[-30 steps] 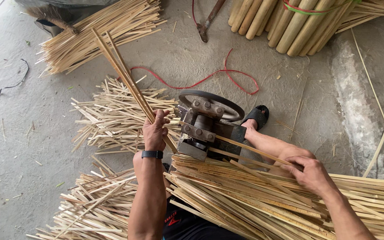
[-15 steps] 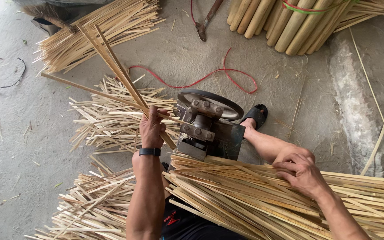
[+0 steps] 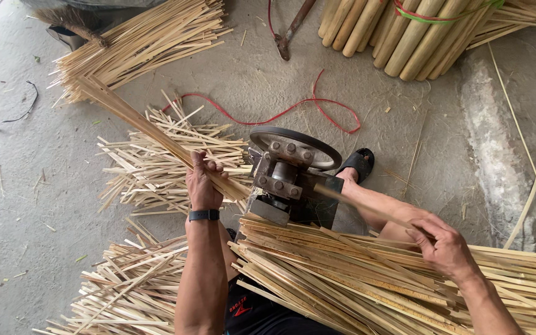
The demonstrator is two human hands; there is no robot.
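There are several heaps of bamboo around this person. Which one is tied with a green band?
The bundle of thick round poles at the top right. A green band wraps it; the other heaps are loose, flat, thin strips.

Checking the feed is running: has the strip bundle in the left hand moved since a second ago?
Yes. The strip bundle in the left hand has slid out, up-left away from the splitting machine, its far end nearing the back pile.

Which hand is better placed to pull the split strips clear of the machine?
Left. The left hand already grips the split strips on the machine's output side. The right hand is on the feed side, holding a slat over the slat stack.
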